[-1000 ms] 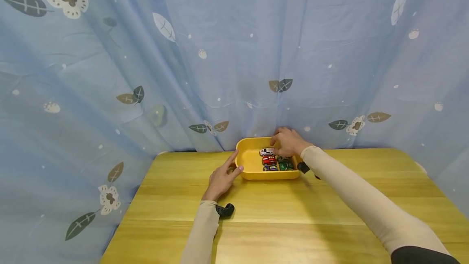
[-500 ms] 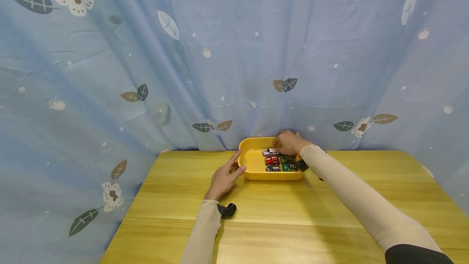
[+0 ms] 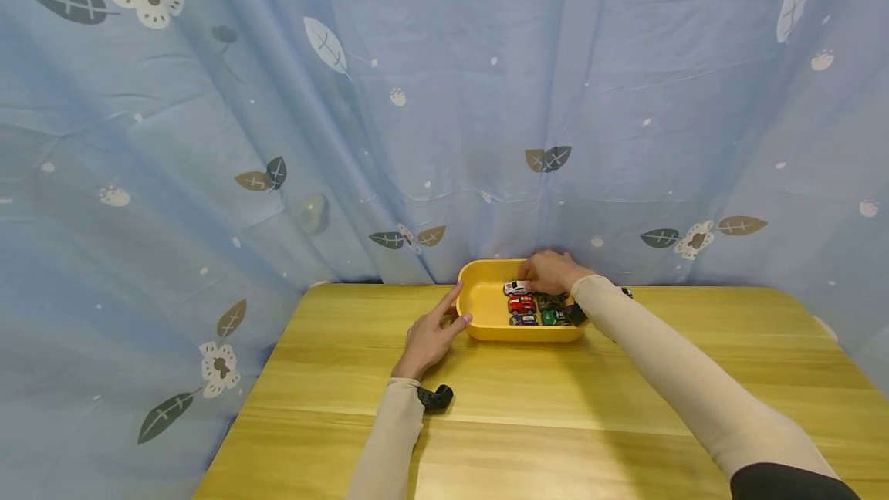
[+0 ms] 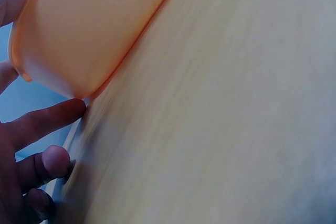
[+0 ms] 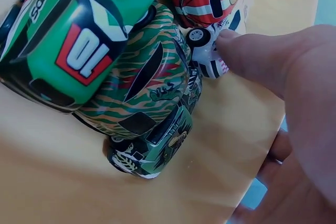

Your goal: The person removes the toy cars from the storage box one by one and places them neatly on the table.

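A yellow plastic bin holds several toy cars in its right part. My left hand touches the bin's left end, index finger extended along it and thumb at the near corner. My right hand reaches over the bin's far right part. In the right wrist view its thumb touches a white toy car, while the other fingers are partly hidden at the bin's edge. Beside that car sit a red car, a purple-blue car, a green car, a camouflage car and a dark green car.
The bin stands at the back edge of a wooden table, right against a blue patterned curtain. Black wrist devices sit on both wrists, the left one close over the tabletop.
The right hand's fingers have drawn in slightly toward the white car. The left hand stays at the bin's end. The whole view has shifted a little.
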A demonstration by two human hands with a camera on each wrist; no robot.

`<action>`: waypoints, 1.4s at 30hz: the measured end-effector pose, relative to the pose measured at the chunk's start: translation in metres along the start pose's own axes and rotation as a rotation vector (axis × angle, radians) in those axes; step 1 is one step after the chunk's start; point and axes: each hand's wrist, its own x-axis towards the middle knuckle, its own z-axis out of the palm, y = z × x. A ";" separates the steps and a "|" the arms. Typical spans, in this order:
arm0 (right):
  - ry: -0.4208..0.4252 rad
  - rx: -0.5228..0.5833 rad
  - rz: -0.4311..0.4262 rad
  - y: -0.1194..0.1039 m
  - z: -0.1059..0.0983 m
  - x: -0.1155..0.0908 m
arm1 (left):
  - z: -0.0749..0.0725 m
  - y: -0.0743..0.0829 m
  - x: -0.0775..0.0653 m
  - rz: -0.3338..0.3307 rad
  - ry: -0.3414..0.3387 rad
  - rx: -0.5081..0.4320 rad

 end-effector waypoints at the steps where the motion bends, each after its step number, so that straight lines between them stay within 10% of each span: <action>1: 0.004 -0.004 -0.004 0.000 0.000 0.000 | 0.000 0.000 0.000 -0.003 0.001 -0.003; 42: 0.049 -0.063 -0.026 -0.002 0.003 0.003 | 0.001 -0.003 0.003 0.015 0.016 0.015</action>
